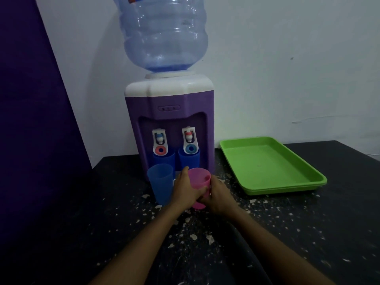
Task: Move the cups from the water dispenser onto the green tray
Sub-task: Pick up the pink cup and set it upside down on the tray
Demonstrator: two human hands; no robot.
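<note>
Both hands, left hand [186, 189] and right hand [218, 195], wrap the pink cup [199, 179] from either side, fingers curled against its wall, just in front of the purple water dispenser [170, 103]. A translucent light-blue cup [160, 182] stands just beside the left hand. Two darker blue cups [164, 160] [189, 159] sit under the taps, their lower parts hidden. The green tray [271, 165], smooth moulded plastic, lies apart on the speckled black bench [287, 233]. The inverted ribbed bottle [164, 33] is cut off above.

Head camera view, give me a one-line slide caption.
Both hands, left and right, grip a pink cup before the purple water dispenser; green tray waits empty.
</note>
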